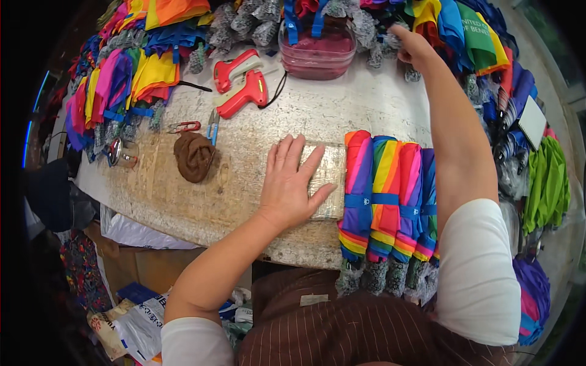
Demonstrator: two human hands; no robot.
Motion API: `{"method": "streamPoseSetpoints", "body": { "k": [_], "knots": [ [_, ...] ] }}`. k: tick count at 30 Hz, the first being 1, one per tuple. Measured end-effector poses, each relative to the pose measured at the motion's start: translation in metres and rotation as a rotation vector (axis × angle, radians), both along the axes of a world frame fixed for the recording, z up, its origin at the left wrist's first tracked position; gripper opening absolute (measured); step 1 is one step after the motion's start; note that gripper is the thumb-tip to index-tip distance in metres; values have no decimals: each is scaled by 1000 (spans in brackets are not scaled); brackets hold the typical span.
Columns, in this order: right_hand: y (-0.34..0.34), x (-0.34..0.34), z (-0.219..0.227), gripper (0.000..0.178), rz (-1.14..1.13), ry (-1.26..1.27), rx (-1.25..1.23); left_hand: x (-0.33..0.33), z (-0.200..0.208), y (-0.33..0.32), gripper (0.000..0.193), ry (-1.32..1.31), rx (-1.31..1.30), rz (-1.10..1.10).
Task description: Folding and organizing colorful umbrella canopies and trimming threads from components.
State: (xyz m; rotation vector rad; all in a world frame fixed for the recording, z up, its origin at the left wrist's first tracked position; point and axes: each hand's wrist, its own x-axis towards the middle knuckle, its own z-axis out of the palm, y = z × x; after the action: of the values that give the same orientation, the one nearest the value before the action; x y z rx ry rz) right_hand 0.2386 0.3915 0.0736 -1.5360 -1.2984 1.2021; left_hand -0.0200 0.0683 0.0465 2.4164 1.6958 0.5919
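Note:
My left hand [287,183] lies flat with fingers spread on the table, its thumb and fingertips over a flat, tape-covered block [326,174]. My right hand [415,49] reaches to the far right, among plastic-wrapped umbrella handles [366,30]. Its fingers are curled, and what they grip, if anything, is hidden. Just right of the block, several folded rainbow umbrellas [384,198] lie side by side, strapped with blue bands. Their plastic-wrapped handles [376,276] hang over the near table edge.
Two red-and-white tagging guns [244,97], a clear tub [317,55], blue-handled snips [212,128], a brown cloth bundle [194,157] and a glass jar [124,154] sit on the table [238,183]. Colourful umbrellas [113,79] pile up along the left, far and right sides.

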Motion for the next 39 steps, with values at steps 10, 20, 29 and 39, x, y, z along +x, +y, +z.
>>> {"method": "streamPoseSetpoints", "body": {
  "k": [10, 20, 29, 39],
  "knots": [
    [-167, 48, 116, 23, 167, 760, 88, 5, -7, -6, 62, 7, 70, 8],
    [-413, 145, 122, 55, 243, 1155, 146, -25, -23, -30, 69, -492, 57, 75],
    [-428, 140, 152, 22, -184, 640, 279, -37, 82, -95, 78, -1611, -591, -233],
    [-456, -15, 54, 46, 1056, 1386, -578, -75, 76, -137, 57, -1755, -428, -834]
  ]
}}
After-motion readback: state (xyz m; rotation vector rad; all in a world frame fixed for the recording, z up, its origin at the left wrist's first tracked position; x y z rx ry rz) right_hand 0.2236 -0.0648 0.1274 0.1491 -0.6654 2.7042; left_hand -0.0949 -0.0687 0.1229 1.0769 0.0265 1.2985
